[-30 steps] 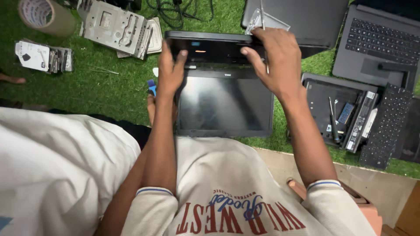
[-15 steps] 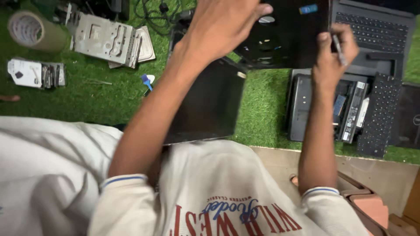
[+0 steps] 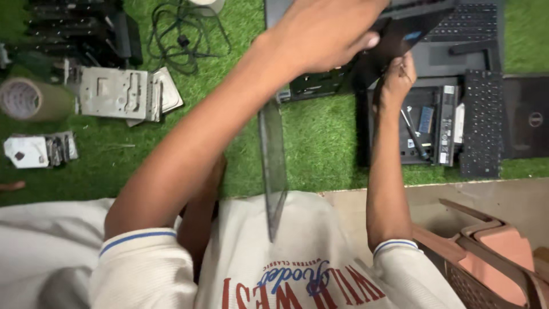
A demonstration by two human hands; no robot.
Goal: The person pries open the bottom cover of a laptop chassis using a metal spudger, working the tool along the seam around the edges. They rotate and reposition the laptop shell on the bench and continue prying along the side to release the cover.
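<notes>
I hold a black laptop up over the green turf, opened and turned so that its thin lid shows edge-on, pointing down toward my lap. My left hand reaches across the top of the view and grips the laptop's base from above. My right hand clasps the lower edge of the same base, just above an opened laptop chassis that lies on the turf. Most of the base is hidden behind my left hand.
On the turf lie a tape roll, a grey metal bracket, small parts, tangled cables, a loose keyboard, another open laptop and a closed black one. A brown plastic chair stands at lower right.
The laptop has gone from lying flat on my lap to being raised and turned on edge toward the upper right. My left hand has swung across with it; my right hand has shifted right.
</notes>
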